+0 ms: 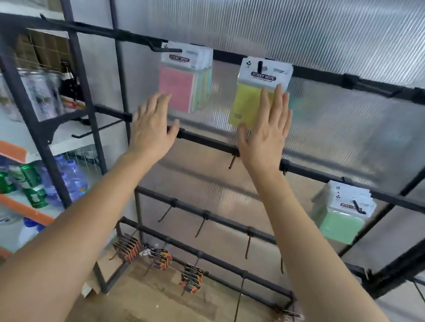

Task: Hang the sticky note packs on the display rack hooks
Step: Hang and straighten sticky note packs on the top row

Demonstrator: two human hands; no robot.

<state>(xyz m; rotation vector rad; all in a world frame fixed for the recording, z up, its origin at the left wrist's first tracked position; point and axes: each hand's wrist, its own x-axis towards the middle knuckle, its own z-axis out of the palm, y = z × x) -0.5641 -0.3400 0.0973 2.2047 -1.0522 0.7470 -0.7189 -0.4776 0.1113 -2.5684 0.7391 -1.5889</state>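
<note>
Notably, both hands were held flat with fingers straight, gripping nothing. Left hand [155, 127] hovered at 7 o'clock of the pink-fronted stack of sticky note packs [176, 87], which hung on a hook of the black metal display rack [207, 141]. Right hand [265, 131] overlapped the yellow sticky note pack [247, 101] hanging at its 12 o'clock; contact could not be confirmed. Green-fronted packs [339, 223] hung at its 4 o'clock.
</note>
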